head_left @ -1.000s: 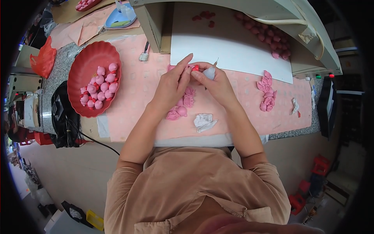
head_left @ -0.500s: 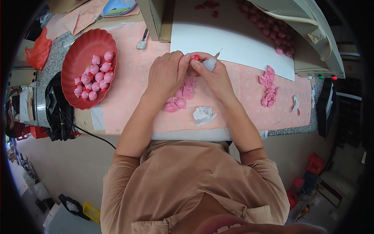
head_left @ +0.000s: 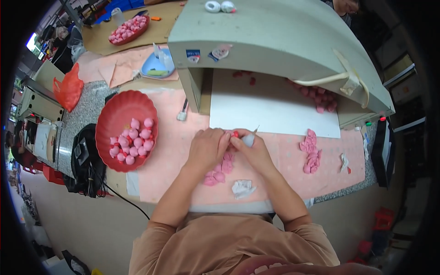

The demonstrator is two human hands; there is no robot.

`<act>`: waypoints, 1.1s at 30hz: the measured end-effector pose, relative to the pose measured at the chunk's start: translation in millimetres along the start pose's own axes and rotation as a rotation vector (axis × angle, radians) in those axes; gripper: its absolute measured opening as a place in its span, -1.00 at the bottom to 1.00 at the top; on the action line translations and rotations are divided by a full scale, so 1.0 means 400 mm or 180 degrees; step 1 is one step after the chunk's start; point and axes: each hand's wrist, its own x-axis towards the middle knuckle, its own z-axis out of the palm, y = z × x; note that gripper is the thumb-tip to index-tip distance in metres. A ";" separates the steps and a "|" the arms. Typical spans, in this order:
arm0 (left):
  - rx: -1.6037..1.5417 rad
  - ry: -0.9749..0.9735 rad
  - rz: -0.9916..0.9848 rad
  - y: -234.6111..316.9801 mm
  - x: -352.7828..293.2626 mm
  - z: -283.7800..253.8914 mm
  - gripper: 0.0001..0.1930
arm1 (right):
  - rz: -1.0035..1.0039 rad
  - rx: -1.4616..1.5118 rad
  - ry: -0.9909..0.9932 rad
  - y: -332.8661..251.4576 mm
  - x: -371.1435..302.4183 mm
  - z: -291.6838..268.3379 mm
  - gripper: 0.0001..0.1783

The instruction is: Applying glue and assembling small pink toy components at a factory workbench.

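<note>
My left hand and my right hand meet over the pink cloth, fingers closed. Pinched between their fingertips is a small red piece, mostly covered by the fingers. My right hand also keeps a small translucent needle-tip bottle in its grip, the thin tip pointing up and away. Just below the hands lies a cluster of pink rubbery pieces, some round, some ruffled, partly hidden by my left hand. A crumpled white tissue rests nearer to me.
On the left stands a red scalloped bowl holding several pink figures. A grey box-like booth covers a white sheet and red pieces. More ruffled pink pieces lie right. A brush and blue tray sit beyond.
The view has tilted up, so everything sits lower in the picture and more of the booth and far table shows. Both hands stay together on the red piece and bottle.
</note>
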 end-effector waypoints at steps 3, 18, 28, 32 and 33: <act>-0.0041 0.0050 0.0206 0.013 0.000 -0.011 -0.80 | -0.0014 -0.0002 -0.0217 -0.006 -0.009 -0.024 -0.77; -0.0482 -0.0243 0.0163 0.005 0.005 -0.012 -0.76 | 0.0221 0.0522 -0.0529 -0.006 0.000 -0.030 -0.74; -0.2518 -0.0022 -0.0121 0.020 -0.007 0.021 -0.48 | 0.0653 0.2150 -0.0682 -0.065 -0.025 -0.015 -0.69; -0.2876 -0.0073 -0.0372 0.013 -0.007 0.034 -0.53 | 0.0792 0.2216 -0.0495 -0.057 -0.023 -0.003 -0.67; -0.3499 -0.0024 -0.0777 0.026 0.000 0.025 -0.55 | 0.0809 0.1962 -0.0526 -0.058 -0.020 -0.006 -0.66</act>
